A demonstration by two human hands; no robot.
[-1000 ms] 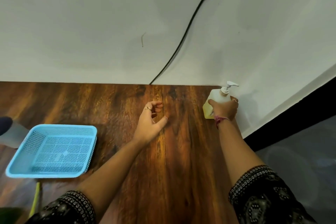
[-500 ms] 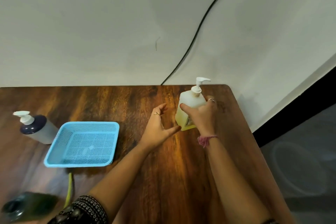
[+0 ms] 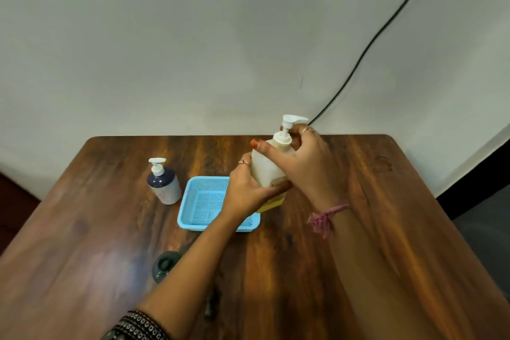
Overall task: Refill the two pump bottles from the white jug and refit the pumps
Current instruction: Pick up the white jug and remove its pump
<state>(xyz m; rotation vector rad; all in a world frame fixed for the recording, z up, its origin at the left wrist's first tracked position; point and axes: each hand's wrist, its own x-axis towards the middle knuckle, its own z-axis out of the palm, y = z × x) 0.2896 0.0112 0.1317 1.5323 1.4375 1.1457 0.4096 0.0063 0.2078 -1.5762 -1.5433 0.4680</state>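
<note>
I saw a person's two hands on one pump bottle (image 3: 266, 171) standing upright on the wooden bench (image 3: 386, 201). The left hand (image 3: 248, 190) gripped the lower body, fingers curled behind it and thumb across the front. The right hand (image 3: 306, 163) came in from the other side, higher up. Its fingers (image 3: 263, 148) were curled round the shoulder and the white collar, with the pump (image 3: 289, 124) rising just above them.

The bottle's long axis ran straight up between the two hands, so the collar lay directly inside the right fingers' curl and the body lay below, in the left. I judged the right hand the nearer to the pump, placed to unscrew it while the left held the bottle from turning. A little yellow liquid showed at the base, so I took the bottle to be nearly empty.

A blue basket (image 3: 204, 201) sat touching the bottle's left side, under the left wrist. A second pump bottle (image 3: 164, 183), dark-topped, stood beyond the basket, well apart from both hands. I could not see the white jug.
</note>
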